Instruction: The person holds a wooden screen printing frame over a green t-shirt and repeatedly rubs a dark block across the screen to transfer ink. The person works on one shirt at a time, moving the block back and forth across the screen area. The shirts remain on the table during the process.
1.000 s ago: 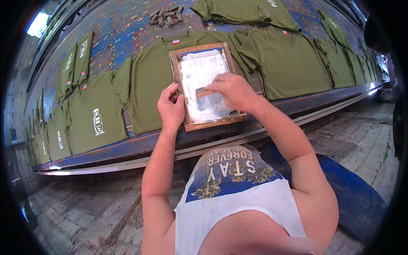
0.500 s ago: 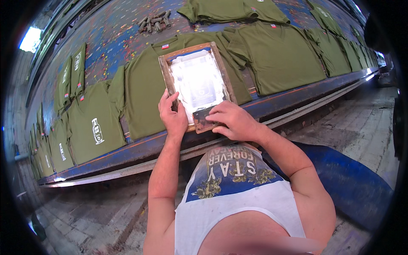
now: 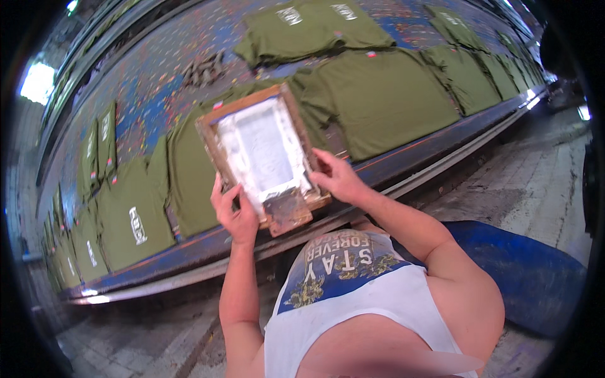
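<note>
Between my hands is a wooden screen-printing frame (image 3: pixel 298 120), its mesh smeared with white ink around a pale rectangular area. My left hand (image 3: pixel 237 213) grips the frame's left side near the close corner, thumb on top. On the right side, my right hand (image 3: pixel 340 181) is closed around the wood. A brown, stained squeegee (image 3: pixel 287 211) rests at the frame's near end, touched by neither hand. Beneath and behind the frame lies an olive green T-shirt (image 3: pixel 189 192), partly covered; whether its front bears a print is hidden.
More olive shirts lie along the long table: a printed one (image 3: pixel 135 217) to the left, a plain one (image 3: pixel 387 104) to the right, a folded pair (image 3: pixel 309 28) farther back. A pile of dark cylinders (image 3: pixel 203 69) sits on the paint-speckled tabletop. A metal rail (image 3: pixel 403 186) edges the near side.
My right hand has let go of the squeegee and taken the frame's right side. The frame has come nearer and leftward, apparently lifted. My left hand has shifted with it.
</note>
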Available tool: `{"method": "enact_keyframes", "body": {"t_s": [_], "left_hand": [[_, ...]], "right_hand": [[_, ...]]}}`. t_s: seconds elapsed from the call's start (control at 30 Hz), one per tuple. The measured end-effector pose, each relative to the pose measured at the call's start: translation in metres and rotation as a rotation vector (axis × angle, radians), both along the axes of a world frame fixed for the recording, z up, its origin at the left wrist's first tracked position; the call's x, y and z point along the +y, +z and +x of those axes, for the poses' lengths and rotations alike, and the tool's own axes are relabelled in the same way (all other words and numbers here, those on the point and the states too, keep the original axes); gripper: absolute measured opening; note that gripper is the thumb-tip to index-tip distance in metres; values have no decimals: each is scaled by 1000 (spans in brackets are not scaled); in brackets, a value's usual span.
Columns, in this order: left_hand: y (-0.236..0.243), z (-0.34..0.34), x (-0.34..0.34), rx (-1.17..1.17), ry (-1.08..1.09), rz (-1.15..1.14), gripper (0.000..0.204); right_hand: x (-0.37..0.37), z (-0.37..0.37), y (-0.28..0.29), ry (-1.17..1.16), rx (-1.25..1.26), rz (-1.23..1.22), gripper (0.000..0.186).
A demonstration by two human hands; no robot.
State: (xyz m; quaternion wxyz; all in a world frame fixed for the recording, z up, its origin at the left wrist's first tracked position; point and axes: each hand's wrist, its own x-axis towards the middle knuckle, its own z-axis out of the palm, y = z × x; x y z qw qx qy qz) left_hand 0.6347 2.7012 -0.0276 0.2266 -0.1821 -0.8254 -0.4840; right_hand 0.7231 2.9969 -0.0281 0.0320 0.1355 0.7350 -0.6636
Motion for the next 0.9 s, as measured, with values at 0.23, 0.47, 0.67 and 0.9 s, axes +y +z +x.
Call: {"method": "enact_keyframes", "body": {"t_s": [0.23,0.47,0.67,0.9], "left_hand": [[7,37,98,-227,100,196,24],[-17,93,278,-322,119,198,35],[-35,118,426,-369,-75,185,41],[-48,118,506,-357,-164,208,32]], "right_hand": [[92,25,5,-20,145,-192,72],[259,84,-23,-124,238,-168,69],[396,145,-27,-285,136,-142,59],[464,164,-39,-367,251,4,57]]}}
